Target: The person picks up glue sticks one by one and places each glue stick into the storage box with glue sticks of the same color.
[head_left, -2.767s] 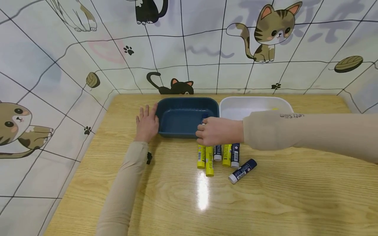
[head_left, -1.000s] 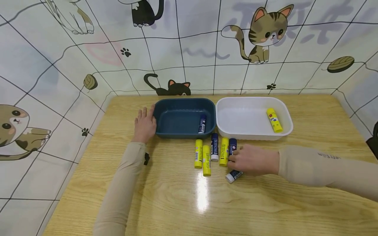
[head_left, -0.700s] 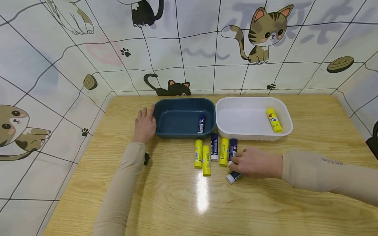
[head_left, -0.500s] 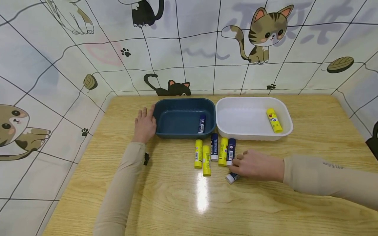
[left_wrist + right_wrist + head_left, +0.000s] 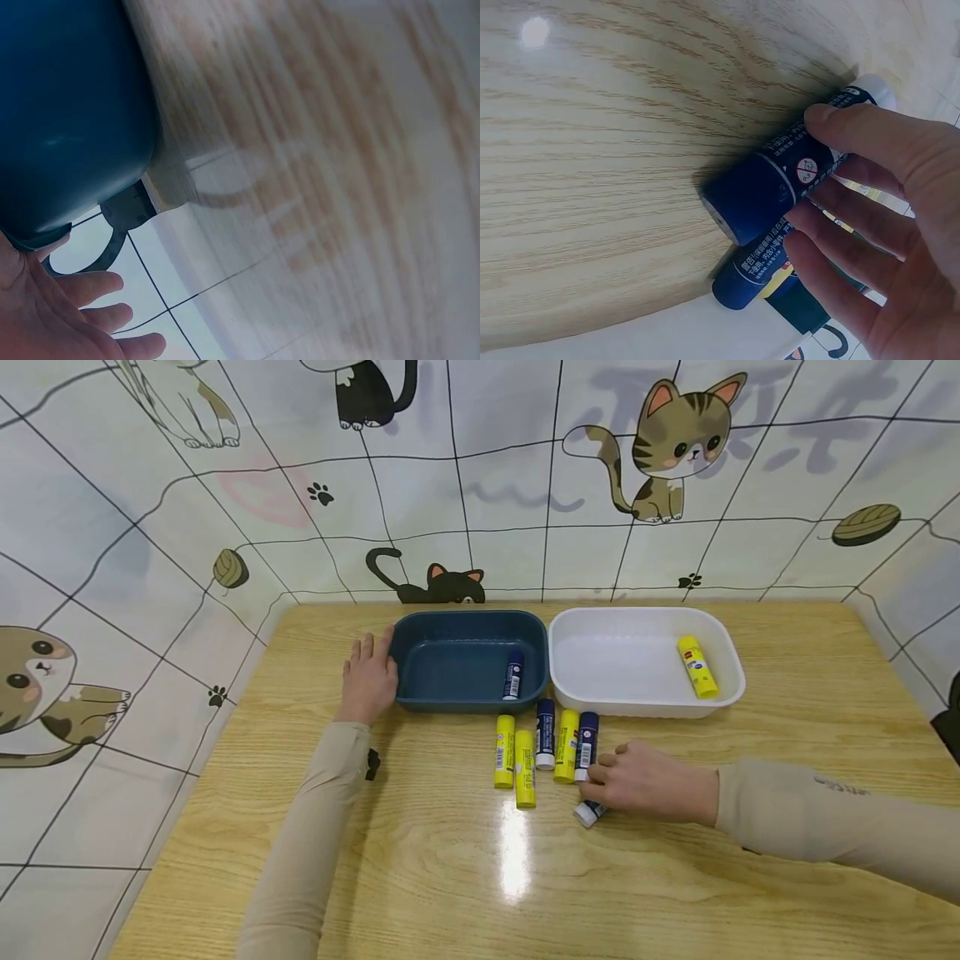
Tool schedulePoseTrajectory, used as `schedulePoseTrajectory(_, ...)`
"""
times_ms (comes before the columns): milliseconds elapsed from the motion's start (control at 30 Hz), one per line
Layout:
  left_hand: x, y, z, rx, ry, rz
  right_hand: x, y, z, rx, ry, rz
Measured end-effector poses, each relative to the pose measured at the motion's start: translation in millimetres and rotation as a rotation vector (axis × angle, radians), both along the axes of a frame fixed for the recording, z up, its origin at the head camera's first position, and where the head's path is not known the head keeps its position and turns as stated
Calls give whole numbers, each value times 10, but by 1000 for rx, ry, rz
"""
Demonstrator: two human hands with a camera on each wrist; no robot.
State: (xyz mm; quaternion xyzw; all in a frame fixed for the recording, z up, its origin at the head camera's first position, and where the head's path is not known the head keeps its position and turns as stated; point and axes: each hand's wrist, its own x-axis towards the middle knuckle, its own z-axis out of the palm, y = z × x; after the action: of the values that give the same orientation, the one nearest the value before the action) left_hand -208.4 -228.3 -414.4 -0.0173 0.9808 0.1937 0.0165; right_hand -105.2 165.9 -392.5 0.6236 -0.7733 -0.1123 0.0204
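My left hand [image 5: 368, 681] rests against the left wall of the dark blue tray [image 5: 468, 706]. Its fingers are straight, and the left wrist view shows them beside the tray's outer side. My right hand [image 5: 647, 782] holds a navy glue stick [image 5: 772, 176] with a white end, lying slanted on the table, thumb on one side and fingers on the other. Just behind it lies another navy glue stick [image 5: 587, 745], next to a yellow glue stick [image 5: 567, 746]. Further left are a navy glue stick [image 5: 545, 734] and two yellow ones. Inside the blue tray is one navy glue stick [image 5: 513, 675].
To the right of the blue tray, side by side with it, stands a white tray [image 5: 637, 703] with one yellow glue stick [image 5: 697, 667] in it. Behind both trays rises a cat-patterned wall [image 5: 510, 560]. The wooden table [image 5: 420, 860] extends toward me.
My right hand has left the blue tray, where a navy glue stick now lies, and gone right to the slanted one. The nearby navy and yellow sticks shifted slightly left. My left hand stays.
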Motion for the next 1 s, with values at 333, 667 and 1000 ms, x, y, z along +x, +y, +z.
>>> schedulePoseTrajectory(333,2,1,-1,1,-1,-5,-3,-25,97,29,13,-23)
schedulePoseTrajectory(667,6,-4,-5,3,-6,-3,-153,-124,371,-56,107,-6)
schedulePoseTrajectory(1000,-12,-17,-14,-3,-3,-12,-392,-367,746,-83,129,24)
